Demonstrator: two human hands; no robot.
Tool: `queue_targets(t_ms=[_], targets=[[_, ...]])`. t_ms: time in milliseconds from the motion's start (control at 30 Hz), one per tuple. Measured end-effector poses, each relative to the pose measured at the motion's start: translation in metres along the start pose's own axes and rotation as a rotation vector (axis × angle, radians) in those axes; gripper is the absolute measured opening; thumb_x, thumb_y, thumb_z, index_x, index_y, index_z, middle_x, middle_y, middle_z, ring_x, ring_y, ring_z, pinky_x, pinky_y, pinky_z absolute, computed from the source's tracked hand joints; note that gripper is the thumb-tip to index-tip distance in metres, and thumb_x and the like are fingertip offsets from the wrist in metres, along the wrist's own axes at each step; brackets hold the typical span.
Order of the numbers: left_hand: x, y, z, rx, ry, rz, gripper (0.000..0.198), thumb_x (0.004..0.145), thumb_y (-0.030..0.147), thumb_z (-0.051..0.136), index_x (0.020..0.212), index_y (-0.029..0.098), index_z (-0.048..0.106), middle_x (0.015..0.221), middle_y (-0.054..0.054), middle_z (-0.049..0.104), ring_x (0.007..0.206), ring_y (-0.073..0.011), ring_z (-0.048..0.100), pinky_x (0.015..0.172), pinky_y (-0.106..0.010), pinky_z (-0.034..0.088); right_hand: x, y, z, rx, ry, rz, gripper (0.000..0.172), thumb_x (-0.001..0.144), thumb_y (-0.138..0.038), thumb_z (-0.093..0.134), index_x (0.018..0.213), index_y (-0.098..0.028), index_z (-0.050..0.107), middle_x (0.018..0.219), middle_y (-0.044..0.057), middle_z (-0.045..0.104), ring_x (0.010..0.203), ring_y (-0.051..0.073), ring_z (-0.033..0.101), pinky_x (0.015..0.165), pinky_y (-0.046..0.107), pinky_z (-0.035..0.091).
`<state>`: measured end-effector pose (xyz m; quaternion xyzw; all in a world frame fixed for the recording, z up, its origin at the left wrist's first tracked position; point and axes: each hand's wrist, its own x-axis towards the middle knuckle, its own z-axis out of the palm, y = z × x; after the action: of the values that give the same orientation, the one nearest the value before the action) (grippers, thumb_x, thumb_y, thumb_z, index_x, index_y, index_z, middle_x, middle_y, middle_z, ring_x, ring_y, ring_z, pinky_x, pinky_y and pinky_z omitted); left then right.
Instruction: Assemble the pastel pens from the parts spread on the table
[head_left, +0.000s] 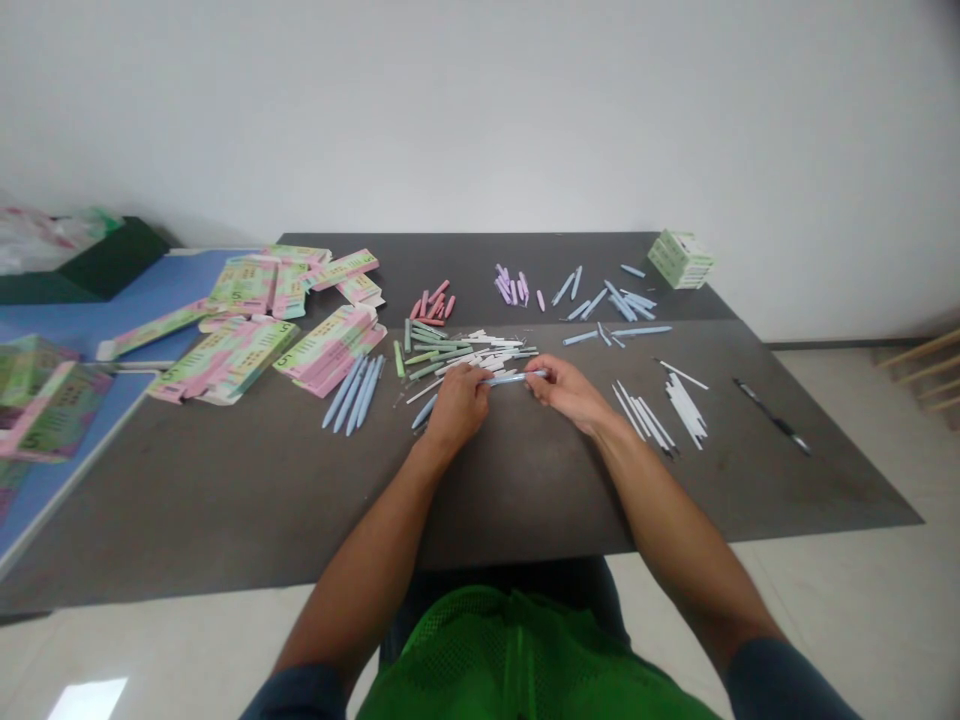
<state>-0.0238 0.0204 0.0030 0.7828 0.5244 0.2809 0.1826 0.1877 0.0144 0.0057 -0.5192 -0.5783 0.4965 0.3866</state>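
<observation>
Between my two hands lies a light blue pen (511,378), held level above the near half of the dark table. The fingers of my left hand (460,396) close on its left end. My right hand (567,388) pinches the other end between thumb and fingers. Just behind the hands is a loose pile of white pen refills (487,355), mixed with green pen barrels (429,340). A blue barrel (425,410) lies by my left wrist, partly hidden. Several assembled-looking blue pens (354,393) rest side by side farther left.
Flat pink-green boxes (330,345) cover the left side. Red barrels (435,302), purple barrels (514,288) and blue barrels (619,303) lie at the back. White refills (684,408) and a black pen (771,416) are at right. A green box (680,259) stands at the back right corner.
</observation>
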Motion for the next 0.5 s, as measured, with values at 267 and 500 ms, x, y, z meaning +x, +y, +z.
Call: queue_targets(t_ms=[267, 500], targets=[[-0.0012, 0.0038, -0.0022, -0.057, 0.022, 0.032, 0.025, 0.089, 0.015, 0.055, 0.104, 0.018, 0.074, 0.107, -0.009, 0.069, 0.107, -0.0232, 0.060, 0.103, -0.038, 0.047, 0.0015, -0.0042, -0.0013, 0.118, 0.010, 0.202, 0.062, 0.083, -0.077, 0.055, 0.074, -0.016, 0.063, 0.050, 0.002, 0.056, 0.040, 0.008, 0.037, 0.036, 0.022, 0.020], [-0.0002, 0.0029, -0.0016, -0.038, 0.002, -0.027, 0.025, 0.087, 0.014, 0.055, 0.103, 0.017, 0.074, 0.104, -0.009, 0.070, 0.105, -0.0240, 0.062, 0.102, -0.038, 0.047, 0.0000, -0.0047, -0.0009, 0.234, 0.004, 0.029, 0.044, 0.076, -0.049, 0.079, 0.105, -0.022, 0.060, 0.068, -0.003, 0.064, 0.055, 0.010, 0.053, 0.049, 0.021, 0.039]])
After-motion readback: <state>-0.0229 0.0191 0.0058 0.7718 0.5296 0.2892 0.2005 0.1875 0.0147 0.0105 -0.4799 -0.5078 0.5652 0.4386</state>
